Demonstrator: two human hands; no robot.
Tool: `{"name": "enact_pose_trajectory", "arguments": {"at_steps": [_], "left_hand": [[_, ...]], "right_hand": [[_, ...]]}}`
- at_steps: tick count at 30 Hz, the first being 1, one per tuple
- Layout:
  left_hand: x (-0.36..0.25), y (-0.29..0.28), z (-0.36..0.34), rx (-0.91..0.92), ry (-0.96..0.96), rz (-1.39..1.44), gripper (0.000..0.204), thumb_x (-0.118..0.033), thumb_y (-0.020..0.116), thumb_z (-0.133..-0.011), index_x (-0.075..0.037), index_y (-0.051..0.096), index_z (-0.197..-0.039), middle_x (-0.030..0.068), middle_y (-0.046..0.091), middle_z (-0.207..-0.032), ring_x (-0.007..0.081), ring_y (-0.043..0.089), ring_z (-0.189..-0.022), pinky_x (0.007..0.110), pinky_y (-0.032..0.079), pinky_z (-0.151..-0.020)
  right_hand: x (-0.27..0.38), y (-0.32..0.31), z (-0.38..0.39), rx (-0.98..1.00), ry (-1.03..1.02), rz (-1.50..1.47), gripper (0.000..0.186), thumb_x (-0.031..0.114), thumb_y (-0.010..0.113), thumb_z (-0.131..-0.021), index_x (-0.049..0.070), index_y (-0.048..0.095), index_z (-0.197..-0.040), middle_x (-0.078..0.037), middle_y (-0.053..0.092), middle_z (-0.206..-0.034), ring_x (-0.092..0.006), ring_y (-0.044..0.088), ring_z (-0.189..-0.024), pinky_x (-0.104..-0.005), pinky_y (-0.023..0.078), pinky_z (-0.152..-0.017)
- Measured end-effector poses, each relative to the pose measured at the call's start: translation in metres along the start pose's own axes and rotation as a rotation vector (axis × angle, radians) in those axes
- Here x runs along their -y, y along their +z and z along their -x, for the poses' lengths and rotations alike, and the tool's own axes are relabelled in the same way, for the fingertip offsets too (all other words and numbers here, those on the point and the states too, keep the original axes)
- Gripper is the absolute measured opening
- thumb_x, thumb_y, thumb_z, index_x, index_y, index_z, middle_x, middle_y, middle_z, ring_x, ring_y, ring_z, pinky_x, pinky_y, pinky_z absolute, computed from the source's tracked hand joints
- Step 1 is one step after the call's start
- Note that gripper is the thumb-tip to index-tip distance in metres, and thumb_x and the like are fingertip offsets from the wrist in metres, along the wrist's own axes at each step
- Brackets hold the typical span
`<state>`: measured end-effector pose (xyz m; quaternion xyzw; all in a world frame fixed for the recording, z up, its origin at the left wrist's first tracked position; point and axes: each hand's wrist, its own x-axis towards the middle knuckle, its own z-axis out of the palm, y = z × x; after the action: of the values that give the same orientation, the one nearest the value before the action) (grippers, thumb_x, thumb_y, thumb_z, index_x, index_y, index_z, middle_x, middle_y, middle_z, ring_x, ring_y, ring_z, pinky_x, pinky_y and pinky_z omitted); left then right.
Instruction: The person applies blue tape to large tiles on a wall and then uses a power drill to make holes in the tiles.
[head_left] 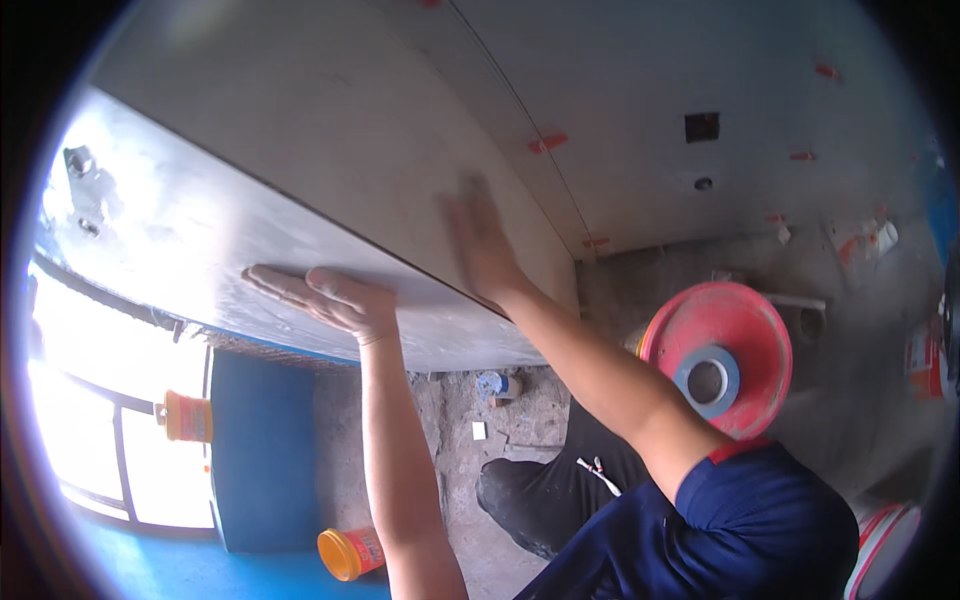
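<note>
My left hand (335, 300) lies flat on a pale, glossy wall tile (245, 235), its fingers stretched out and the thumb a little apart. My right hand (482, 240) is at the neighbouring beige-grey tile (350, 120), just past the dark joint between the two. Motion blurs its fingers, but they look extended with nothing in them. Whether that palm touches the tile, I cannot tell. On the glossy tile's far left are two round holes (78, 161).
Red tile-levelling wedges (547, 143) stick out of joints on the grey tiled wall, near a square cutout (702, 127). A red round lid (765, 345) bearing a grey ring (708, 380) stands beside my right arm. Orange buckets (341, 555) and a small blue-white container (497, 386) are lower down.
</note>
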<state>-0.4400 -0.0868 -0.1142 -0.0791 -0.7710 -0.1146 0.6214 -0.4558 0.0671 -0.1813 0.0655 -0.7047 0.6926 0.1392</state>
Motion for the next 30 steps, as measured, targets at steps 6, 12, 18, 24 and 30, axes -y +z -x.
{"name": "enact_pose_trajectory", "arguments": {"at_steps": [6, 12, 18, 24, 30], "left_hand": [[0.0, -0.008, -0.005, 0.087, -0.087, -0.049, 0.086, -0.06, 0.012, -0.098, 0.009, 0.006, -0.149, 0.0297, 0.005, -0.155, 0.0415, 0.002, -0.146, 0.051, 0.007, -0.119], [-0.099, -0.037, -0.116, 0.006, -0.175, 0.3, 0.09, -0.063, 0.015, -0.096, 0.009, 0.007, -0.148, 0.0312, 0.005, -0.155, 0.0423, 0.002, -0.146, 0.051, 0.006, -0.118], [-0.076, -0.015, -0.111, -0.146, -0.104, 0.13, 0.086, -0.06, 0.021, -0.098, 0.009, 0.01, -0.149, 0.0327, 0.005, -0.154, 0.0432, 0.004, -0.146, 0.051, 0.007, -0.118], [0.002, 0.04, 0.159, -0.094, -0.554, 0.205, 0.069, -0.047, 0.018, -0.103, 0.0, 0.005, -0.152, 0.0229, 0.003, -0.158, 0.0396, 0.002, -0.147, 0.053, 0.003, -0.118], [0.1, -0.066, 0.378, 0.472, -1.384, -0.23, 0.075, -0.038, 0.056, -0.094, 0.007, 0.026, -0.146, 0.0288, 0.033, -0.148, 0.0414, 0.038, -0.134, 0.042, 0.032, -0.111]], "right_hand": [[-0.148, 0.004, 0.076, 0.072, 0.772, -0.14, 0.083, 0.06, 0.017, -0.098, -0.006, 0.021, -0.148, -0.027, 0.016, -0.155, -0.0368, 0.016, -0.145, -0.0426, 0.018, -0.117], [-0.103, -0.085, 0.101, 0.247, 0.598, -0.172, 0.06, 0.046, 0.043, -0.1, -0.003, 0.049, -0.133, -0.018, 0.053, -0.136, -0.0236, 0.05, -0.123, -0.0335, 0.035, -0.105], [-0.041, -0.225, 0.176, 0.373, 0.514, -0.171, 0.029, 0.025, 0.053, -0.1, -0.003, 0.064, -0.103, -0.003, 0.065, -0.093, -0.009, 0.059, -0.089, -0.0249, 0.046, -0.081], [-0.047, -0.288, 0.223, 0.323, 0.754, -0.049, 0.027, 0.022, 0.053, -0.099, -0.001, 0.065, -0.107, -0.007, 0.069, -0.096, -0.0145, 0.067, -0.088, -0.0288, 0.052, -0.077], [-0.032, -0.219, 0.217, 0.697, 0.358, 0.142, 0.03, 0.022, 0.054, -0.1, -0.004, 0.062, -0.112, -0.01, 0.068, -0.102, -0.017, 0.066, -0.098, -0.0294, 0.05, -0.088]]}}
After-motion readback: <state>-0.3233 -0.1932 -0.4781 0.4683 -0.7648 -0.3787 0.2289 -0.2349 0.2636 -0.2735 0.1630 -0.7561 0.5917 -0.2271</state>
